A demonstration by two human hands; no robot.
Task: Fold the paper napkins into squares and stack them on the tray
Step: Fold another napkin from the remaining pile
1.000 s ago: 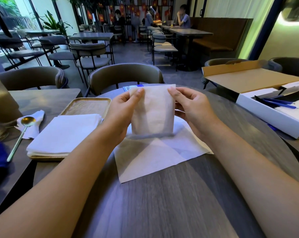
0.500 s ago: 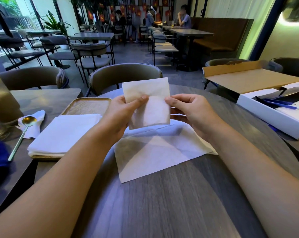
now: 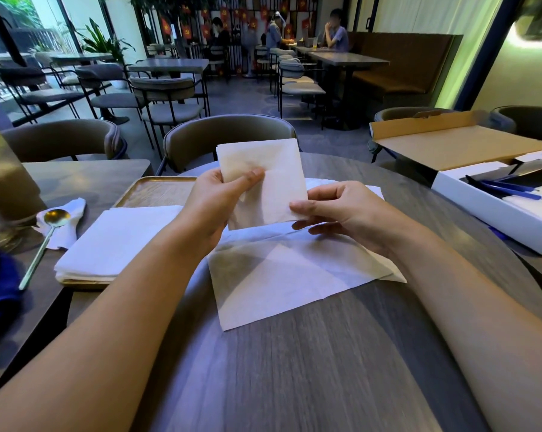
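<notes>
A round grey wood-grain café table (image 3: 294, 369) is bearing unfolded white napkins (image 3: 294, 275). Both hands, the left hand (image 3: 220, 207) and right hand (image 3: 341, 213), are pinching a folded square white paper napkin (image 3: 273, 176) upright above them. Next, it likely needs carrying left onto the napkin stack (image 3: 117, 238) on the wooden tray (image 3: 157, 191).

We are sitting in a café or restaurant: rows of dining tables (image 3: 170, 65) with cushioned chairs (image 3: 229, 138) fill the upper left of the frame, a long upholstered bench (image 3: 400, 60) lines the upper right, and seated customers (image 3: 335, 34) occupy a far table at top centre.
</notes>
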